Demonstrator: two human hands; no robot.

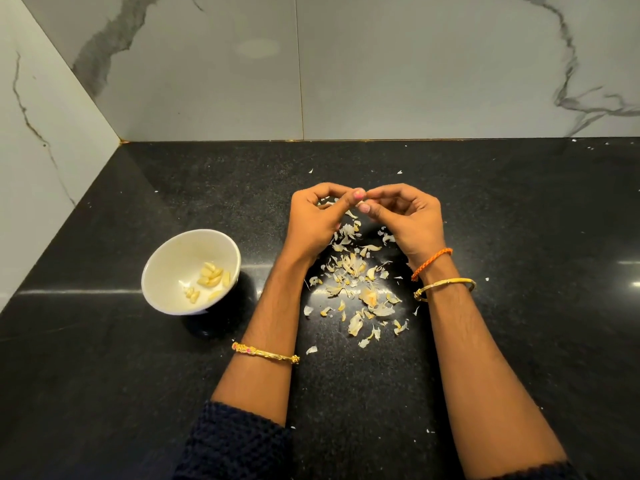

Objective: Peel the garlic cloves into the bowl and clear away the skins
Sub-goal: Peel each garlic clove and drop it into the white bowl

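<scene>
My left hand (pixel 313 220) and my right hand (pixel 407 220) meet fingertip to fingertip above the black counter, pinching a small garlic clove (pixel 362 203) that is mostly hidden by the fingers. Below and between my hands lies a scattered pile of papery garlic skins (pixel 356 282). A white bowl (pixel 162 268) stands to the left of my left forearm, tilted toward me, with several peeled cloves (pixel 211 277) inside.
The black granite counter (pixel 104 358) runs to a marble-tiled back wall (pixel 381 81) and a side wall (pixel 34 168) on the left. A few stray skin flakes (pixel 400 172) lie beyond the hands near the wall.
</scene>
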